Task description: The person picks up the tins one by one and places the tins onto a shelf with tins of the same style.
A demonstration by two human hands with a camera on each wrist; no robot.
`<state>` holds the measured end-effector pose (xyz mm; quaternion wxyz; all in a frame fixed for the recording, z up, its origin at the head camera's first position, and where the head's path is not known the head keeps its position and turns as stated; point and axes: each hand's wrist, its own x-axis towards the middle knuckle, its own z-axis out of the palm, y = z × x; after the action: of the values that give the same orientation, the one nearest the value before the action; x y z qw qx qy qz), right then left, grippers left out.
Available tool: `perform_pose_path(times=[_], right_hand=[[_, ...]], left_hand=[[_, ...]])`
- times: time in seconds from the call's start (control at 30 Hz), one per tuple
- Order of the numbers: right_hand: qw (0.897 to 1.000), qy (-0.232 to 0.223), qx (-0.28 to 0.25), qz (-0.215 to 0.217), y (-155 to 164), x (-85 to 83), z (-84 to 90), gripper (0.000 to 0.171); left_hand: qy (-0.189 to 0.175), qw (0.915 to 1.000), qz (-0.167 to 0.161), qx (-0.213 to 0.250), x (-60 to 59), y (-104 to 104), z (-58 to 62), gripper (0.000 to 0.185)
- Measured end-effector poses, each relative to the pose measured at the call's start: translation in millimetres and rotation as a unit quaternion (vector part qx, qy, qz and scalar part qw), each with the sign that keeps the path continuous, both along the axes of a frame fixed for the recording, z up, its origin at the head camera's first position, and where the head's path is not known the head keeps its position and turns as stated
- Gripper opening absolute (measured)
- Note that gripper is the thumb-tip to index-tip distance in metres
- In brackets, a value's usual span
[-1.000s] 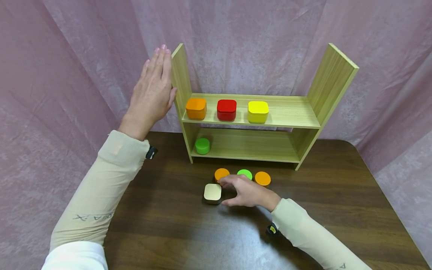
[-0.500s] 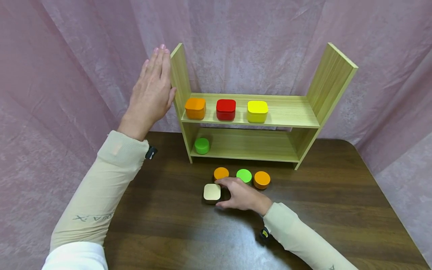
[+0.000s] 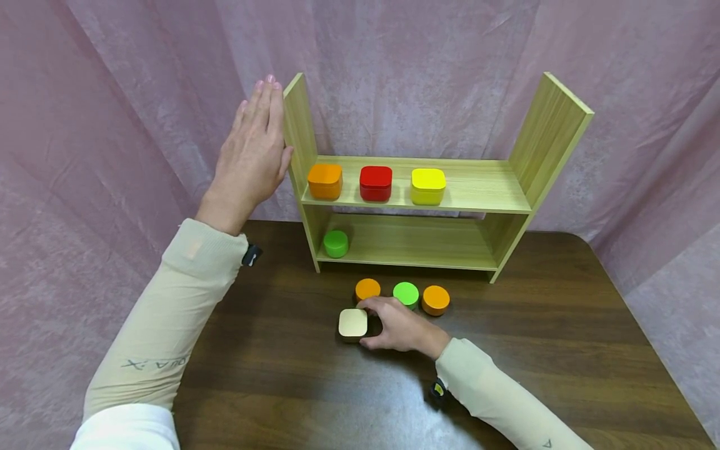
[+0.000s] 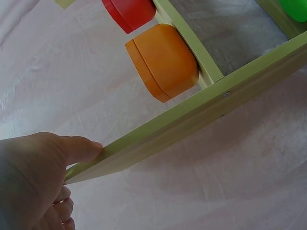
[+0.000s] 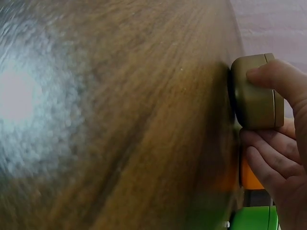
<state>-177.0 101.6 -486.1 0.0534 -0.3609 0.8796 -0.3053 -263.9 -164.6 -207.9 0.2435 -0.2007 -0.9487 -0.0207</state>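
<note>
A small square tin with a cream lid (image 3: 353, 324) sits on the dark wooden table (image 3: 281, 375). My right hand (image 3: 399, 325) grips its side, thumb and fingers curled round the gold-brown tin (image 5: 256, 93). My left hand (image 3: 253, 150) is flat with straight fingers against the outer left side panel of the wooden shelf (image 3: 295, 125), the thumb on the panel's edge (image 4: 153, 139). On the upper shelf stand an orange square tin (image 3: 325, 181), a red one (image 3: 375, 183) and a yellow one (image 3: 428, 186). A green round tin (image 3: 335, 244) sits on the lower shelf.
Three round tins stand on the table in front of the shelf: orange (image 3: 367, 289), light green (image 3: 405, 294) and orange (image 3: 435, 300). Pink cloth (image 3: 112, 94) hangs behind and on both sides. The table's right corner (image 3: 590, 240) is rounded.
My right hand has slid left and closed its fingers round the cream-lidded tin. The left hand has stayed on the shelf's side panel.
</note>
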Motion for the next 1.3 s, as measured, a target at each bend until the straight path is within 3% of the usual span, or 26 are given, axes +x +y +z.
perform_pose_path(times=[0.27,0.53,0.97,1.3], right_hand=[[1.000,-0.023,-0.005,0.005,6,0.1,9.1,0.058],[1.000,-0.013,0.001,0.015,18,-0.4,20.4,0.058],[0.999,-0.043,-0.028,0.009,49,0.1,50.1,0.054],[0.999,-0.019,-0.030,-0.007,77,-4.4,75.0,0.051]], left_hand=[[-0.007,1.0000,0.004,0.001,-0.5,0,-0.2,0.088],[-0.006,1.0000,0.006,0.000,-0.9,0,-1.3,0.087],[-0.004,1.0000,0.001,0.006,-2.0,1,-1.7,0.087],[-0.007,1.0000,0.003,0.002,-2.6,0,-1.2,0.088]])
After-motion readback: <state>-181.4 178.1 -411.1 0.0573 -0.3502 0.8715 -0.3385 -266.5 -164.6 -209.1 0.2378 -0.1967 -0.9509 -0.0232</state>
